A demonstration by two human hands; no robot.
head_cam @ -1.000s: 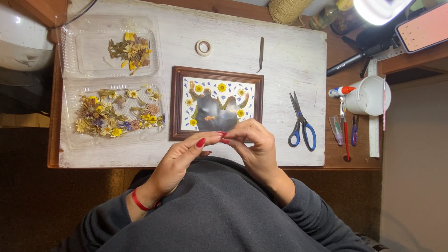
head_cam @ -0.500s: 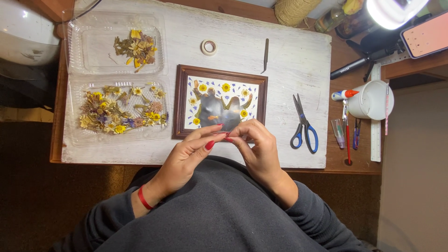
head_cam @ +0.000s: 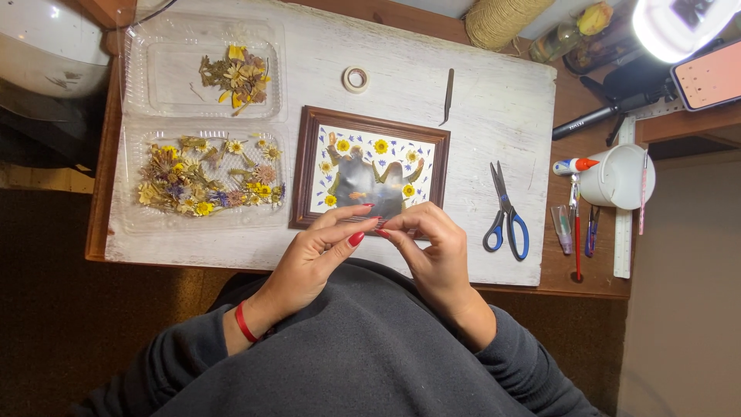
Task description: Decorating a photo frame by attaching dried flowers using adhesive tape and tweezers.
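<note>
Left hand (head_cam: 312, 259) and right hand (head_cam: 432, 247): fingertips pinched together over the near edge of the picture frame (head_cam: 369, 171); whatever the grip encloses is too small to tell. Frame lies flat mid-tabletop (head_cam: 494, 100), scissors (head_cam: 505, 212) right, flower tray (head_cam: 204, 177) left.

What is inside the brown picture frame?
Inside the picture frame: pressed yellow flowers, small blue petals, a shiny glare patch. Both hands cover its lower edge.

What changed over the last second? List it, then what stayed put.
Hardly anything. The left hand and right hand stay fingertip to fingertip at the near edge of the picture frame; whether they pinch something is too small to tell. The scissors, tape roll, tweezers and both flower trays lie as before.
</note>
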